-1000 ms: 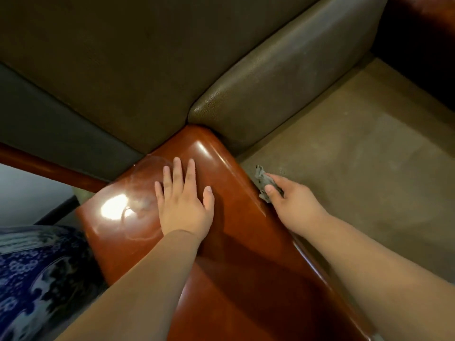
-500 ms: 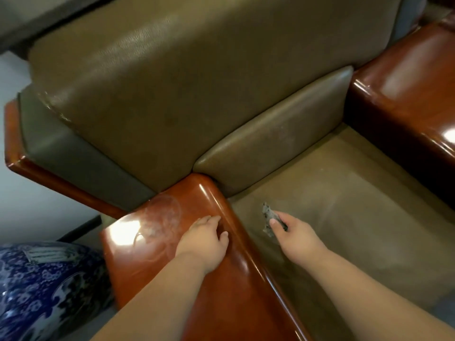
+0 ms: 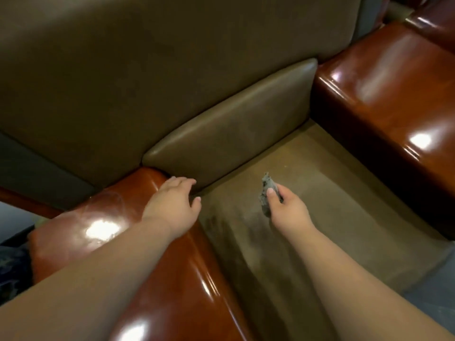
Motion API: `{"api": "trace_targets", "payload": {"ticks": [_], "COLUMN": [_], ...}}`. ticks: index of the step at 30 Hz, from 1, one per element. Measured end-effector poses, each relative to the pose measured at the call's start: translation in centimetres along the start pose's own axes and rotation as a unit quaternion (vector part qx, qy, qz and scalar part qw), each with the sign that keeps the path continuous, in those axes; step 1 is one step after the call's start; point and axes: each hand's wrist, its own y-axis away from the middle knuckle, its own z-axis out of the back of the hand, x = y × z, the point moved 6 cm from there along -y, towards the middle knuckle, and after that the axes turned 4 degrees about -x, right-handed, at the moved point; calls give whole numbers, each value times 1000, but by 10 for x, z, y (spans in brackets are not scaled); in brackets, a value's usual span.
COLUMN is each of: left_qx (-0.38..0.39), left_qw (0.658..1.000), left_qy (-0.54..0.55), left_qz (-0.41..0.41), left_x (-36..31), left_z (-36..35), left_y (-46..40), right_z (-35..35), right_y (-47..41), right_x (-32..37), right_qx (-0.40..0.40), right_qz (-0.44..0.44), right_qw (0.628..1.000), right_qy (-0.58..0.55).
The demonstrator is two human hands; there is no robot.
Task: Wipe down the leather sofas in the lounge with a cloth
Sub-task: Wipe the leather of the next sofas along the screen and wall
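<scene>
The sofa has an olive-brown leather backrest [image 3: 138, 77], a small lumbar cushion [image 3: 229, 134] and a tan seat [image 3: 320, 193]. Its glossy red-brown left armrest [image 3: 103, 217] lies under my left forearm. My left hand [image 3: 173, 205] rests at the armrest's inner far end, fingers spread and curling toward the seat, empty. My right hand [image 3: 286, 210] hovers over the seat's near left part, pinching a small crumpled grey cloth [image 3: 267, 190] between thumb and fingers.
A second glossy red-brown armrest [image 3: 384, 89] bounds the seat on the right. Another one [image 3: 435, 25] shows at the top right corner. A dark blue patterned object [image 3: 12, 269] sits at the left edge beside the armrest. Grey floor [image 3: 435, 286] lies at lower right.
My left hand slid from flat on the armrest top to its inner edge. My right hand carried the cloth from the armrest's side out over the seat. The view lifted and shifted right.
</scene>
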Motion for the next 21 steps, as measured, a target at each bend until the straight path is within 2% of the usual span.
{"api": "trace_targets", "payload": {"ticks": [3, 6, 9, 11, 14, 16, 18, 21], "left_qx": [20, 43, -12, -62, -125, -173, -192, -181], "left_qw": [992, 951, 909, 871, 785, 738, 705, 655], "left_qy": [-93, -237, -312, -363, -463, -487, -516, -599], "left_qz": [-84, -194, -277, -326, -393, -433, -447, -425], "left_x": [-33, -79, -138, -178, -229, -257, -275, -280], "left_z": [18, 47, 97, 133, 177, 204, 223, 218], "left_y": [-39, -81, -127, -158, -201, -230, -258, -292], "right_z": [18, 41, 66, 83, 105, 120, 133, 142], "right_y": [-31, -62, -94, -116, -150, -173, -197, -229], "right_x": [6, 21, 39, 51, 72, 86, 100, 113], "right_qx": [-21, -24, -24, -25, -22, -27, -47, -99], "right_qz": [11, 24, 26, 25, 40, 56, 65, 54], "right_qw": [999, 998, 997, 997, 995, 992, 989, 984], "right_qy": [-22, -44, -62, -69, -90, -110, -123, -139]}}
